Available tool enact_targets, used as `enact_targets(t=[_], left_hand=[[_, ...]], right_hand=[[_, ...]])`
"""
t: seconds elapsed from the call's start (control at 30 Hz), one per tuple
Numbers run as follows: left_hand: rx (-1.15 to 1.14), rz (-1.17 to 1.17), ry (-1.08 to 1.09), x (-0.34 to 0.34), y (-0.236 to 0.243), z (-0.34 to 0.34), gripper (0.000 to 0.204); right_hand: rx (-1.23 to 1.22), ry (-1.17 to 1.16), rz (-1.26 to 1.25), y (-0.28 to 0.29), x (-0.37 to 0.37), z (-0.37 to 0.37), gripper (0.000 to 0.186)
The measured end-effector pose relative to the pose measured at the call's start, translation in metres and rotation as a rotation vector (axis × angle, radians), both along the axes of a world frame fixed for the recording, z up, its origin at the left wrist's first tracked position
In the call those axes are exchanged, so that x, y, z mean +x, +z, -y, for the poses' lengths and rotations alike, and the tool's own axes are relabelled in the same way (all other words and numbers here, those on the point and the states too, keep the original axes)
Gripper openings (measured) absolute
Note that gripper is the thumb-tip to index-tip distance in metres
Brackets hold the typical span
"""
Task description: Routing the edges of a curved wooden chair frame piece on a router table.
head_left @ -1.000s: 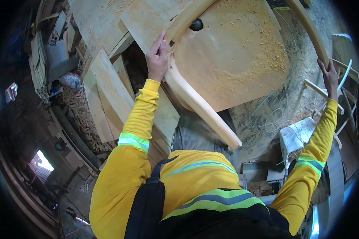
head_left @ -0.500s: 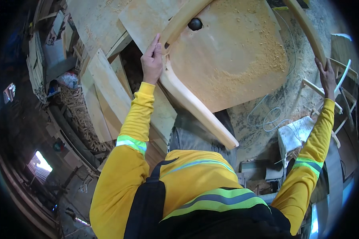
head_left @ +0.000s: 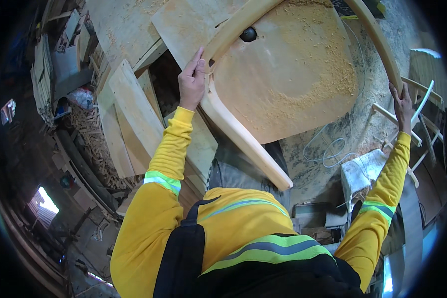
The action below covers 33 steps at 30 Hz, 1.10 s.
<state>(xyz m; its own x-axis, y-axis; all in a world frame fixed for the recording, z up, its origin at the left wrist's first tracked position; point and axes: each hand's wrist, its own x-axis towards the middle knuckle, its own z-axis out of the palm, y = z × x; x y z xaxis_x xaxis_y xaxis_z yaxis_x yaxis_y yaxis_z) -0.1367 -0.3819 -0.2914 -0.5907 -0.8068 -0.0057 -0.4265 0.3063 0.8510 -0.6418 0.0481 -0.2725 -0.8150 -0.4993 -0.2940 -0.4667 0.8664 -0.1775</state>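
A smooth curved wooden frame (head_left: 377, 36), which looks like a chair's arm-and-back rail, arches past the upper edge of the view. My left hand (head_left: 191, 83) grips its left side, at a joint where an angled wooden leg-like piece (head_left: 246, 141) meets the rail, with small gaps at the joint. That piece slants down to the right, its blunt end near my body. My right hand (head_left: 404, 107) is closed around the rail's right end. Beneath the frame lies a wooden board (head_left: 283, 111), strewn with shavings and with a dark round knob-like thing (head_left: 248, 34) in a hole.
Flat planks (head_left: 134, 111) and boards lie to the left, beside a heap of wood scraps (head_left: 92, 134). A thin pale cable (head_left: 333, 154) loops on the dusty floor. Wooden chair-like frames (head_left: 422, 119) stand at the right, near a whitish box (head_left: 360, 171).
The right hand has come slightly left and down with the rail's end. The angled piece's lower end has shifted a little left and down. Both hands keep their grip.
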Motion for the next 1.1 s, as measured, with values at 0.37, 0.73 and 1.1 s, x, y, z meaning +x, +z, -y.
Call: enact_targets(t=[0.37,0.73,1.1], left_hand=[[-0.027,-0.033,-0.013,0.002,-0.003,0.000,0.035],[-0.017,-0.042,-0.008,-0.001,-0.003,0.000,0.034],[-0.021,-0.057,-0.021,-0.006,-0.004,0.001,0.034]], right_hand=[[0.022,-0.011,-0.003,-0.001,0.004,-0.002,0.074],[-0.038,0.004,0.023,-0.006,-0.001,-0.009,0.073],[-0.035,-0.004,0.002,-0.003,-0.001,-0.006,0.067]])
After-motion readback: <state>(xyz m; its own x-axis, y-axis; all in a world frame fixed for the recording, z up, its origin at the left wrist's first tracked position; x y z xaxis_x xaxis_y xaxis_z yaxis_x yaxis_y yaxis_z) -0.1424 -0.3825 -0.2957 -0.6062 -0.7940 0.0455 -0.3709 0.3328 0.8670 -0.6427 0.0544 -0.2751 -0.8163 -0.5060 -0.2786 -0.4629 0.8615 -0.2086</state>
